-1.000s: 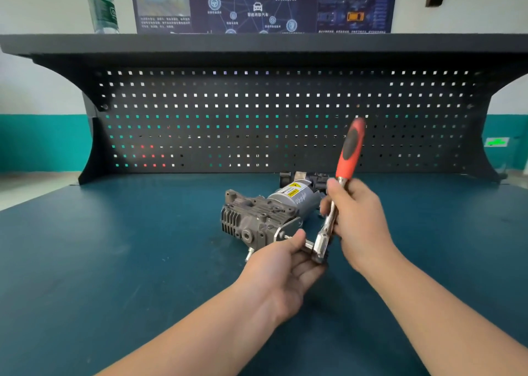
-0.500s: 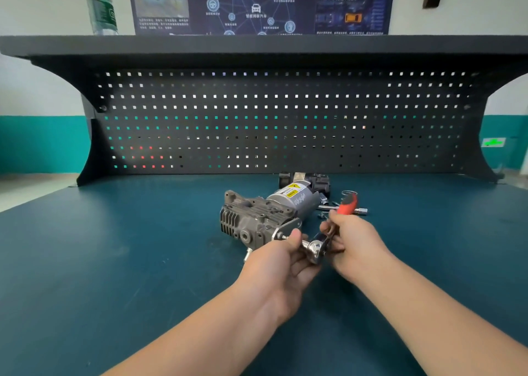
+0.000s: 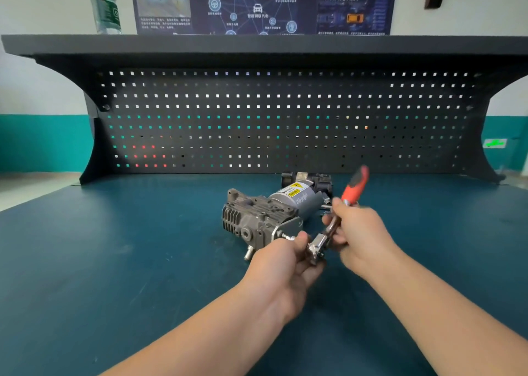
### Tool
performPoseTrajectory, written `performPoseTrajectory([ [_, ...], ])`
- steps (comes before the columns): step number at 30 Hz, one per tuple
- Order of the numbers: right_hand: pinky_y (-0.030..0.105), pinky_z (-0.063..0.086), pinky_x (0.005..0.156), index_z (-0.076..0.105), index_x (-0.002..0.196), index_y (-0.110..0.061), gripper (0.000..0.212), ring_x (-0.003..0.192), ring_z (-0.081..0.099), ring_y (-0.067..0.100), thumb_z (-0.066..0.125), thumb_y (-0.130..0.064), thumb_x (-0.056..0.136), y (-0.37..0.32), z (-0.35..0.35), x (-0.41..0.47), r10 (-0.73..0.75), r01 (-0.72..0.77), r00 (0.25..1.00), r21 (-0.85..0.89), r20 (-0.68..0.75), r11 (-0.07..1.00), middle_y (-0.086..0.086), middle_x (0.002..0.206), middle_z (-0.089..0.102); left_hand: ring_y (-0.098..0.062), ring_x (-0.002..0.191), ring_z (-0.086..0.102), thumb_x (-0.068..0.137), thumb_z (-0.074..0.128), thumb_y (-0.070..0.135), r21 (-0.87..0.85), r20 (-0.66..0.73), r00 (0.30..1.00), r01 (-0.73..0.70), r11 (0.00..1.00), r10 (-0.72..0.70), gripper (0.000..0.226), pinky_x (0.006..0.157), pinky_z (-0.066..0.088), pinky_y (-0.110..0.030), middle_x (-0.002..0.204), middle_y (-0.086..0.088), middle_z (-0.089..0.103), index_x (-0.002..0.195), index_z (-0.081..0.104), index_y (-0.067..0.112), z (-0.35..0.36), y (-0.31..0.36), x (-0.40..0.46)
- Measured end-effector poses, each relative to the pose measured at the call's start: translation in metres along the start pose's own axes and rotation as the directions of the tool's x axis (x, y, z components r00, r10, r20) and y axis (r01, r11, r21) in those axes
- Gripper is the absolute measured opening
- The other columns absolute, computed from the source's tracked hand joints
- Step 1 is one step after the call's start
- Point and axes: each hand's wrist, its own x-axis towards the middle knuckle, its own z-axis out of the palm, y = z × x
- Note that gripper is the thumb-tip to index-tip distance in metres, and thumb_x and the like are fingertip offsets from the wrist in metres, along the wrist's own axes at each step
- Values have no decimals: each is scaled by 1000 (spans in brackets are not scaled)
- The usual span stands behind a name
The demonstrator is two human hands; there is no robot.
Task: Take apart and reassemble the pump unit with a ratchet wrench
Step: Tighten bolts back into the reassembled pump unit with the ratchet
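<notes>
Now, my left hand [image 3: 281, 264] fingers curled round the ratchet wrench [image 3: 337, 221] head beside the pump unit [image 3: 265, 215], right hand [image 3: 360, 235] gripping its shaft, on the table [image 3: 114, 261].

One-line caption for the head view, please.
Right hand grips a red-handled ratchet wrench while left hand steadies its head at the pump unit on the blue bench.
</notes>
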Motion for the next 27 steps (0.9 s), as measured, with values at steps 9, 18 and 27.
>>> performPoseTrajectory([
  [9,15,38,49,46,78,-22,21,46,47,1,45,-24,99,2,3,-20,-604,669,742,-264,291,695,-6,58,56,-25,74,61,89,61,7,-2,-17,999,-37,999,37,18,71,58,-36,88,-16,65,103,63,-4,-3,-1,3],
  [18,15,28,32,47,78,-15,23,31,38,3,44,-20,100,3,2,-4,-192,197,980,-118,50,973,2,60,53,-24,70,60,92,54,0,-18,-51,998,-22,1000,21,9,67,55,-36,82,-15,63,99,58,-1,-3,-1,5],
  [27,17,39,49,47,79,-20,19,48,47,4,48,-26,98,5,3,-22,-642,720,688,-207,338,662,-6,57,55,-25,74,61,89,61,7,-28,-47,997,-63,998,62,13,72,57,-36,86,-16,66,98,64,-2,-2,-2,4],
])
